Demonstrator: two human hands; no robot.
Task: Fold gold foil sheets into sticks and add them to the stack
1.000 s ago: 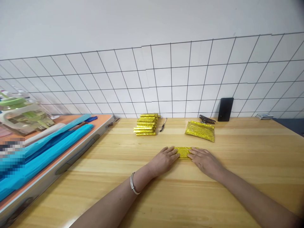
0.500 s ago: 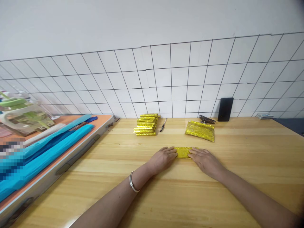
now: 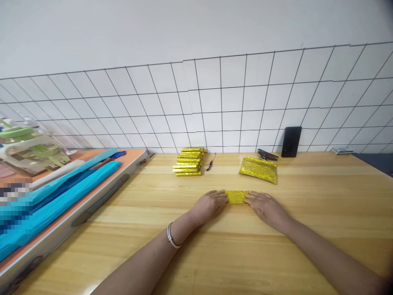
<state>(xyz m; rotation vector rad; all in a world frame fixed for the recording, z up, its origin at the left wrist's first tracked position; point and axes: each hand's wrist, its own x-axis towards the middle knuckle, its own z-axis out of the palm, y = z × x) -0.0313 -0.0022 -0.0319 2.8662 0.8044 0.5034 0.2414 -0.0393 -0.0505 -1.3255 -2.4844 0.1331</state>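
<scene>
Gold foil (image 3: pixel 236 197) lies on the bench (image 3: pixel 196 258) between the two hands, in front of the person. The left hand (image 3: pixel 211 207) rests palm down with its fingers stretched over the foil's left end; the right hand (image 3: pixel 266 209) lies likewise over the right end, neither clenched. Beyond them, a pile of gold rolls (image 3: pixel 188 161) sits to the left with a pen (image 3: pixel 211 162) just beside it. Farther right is a foil stack (image 3: pixel 258 169), a black clip (image 3: pixel 267 154) behind it, near an upright phone (image 3: pixel 291 141).
</scene>
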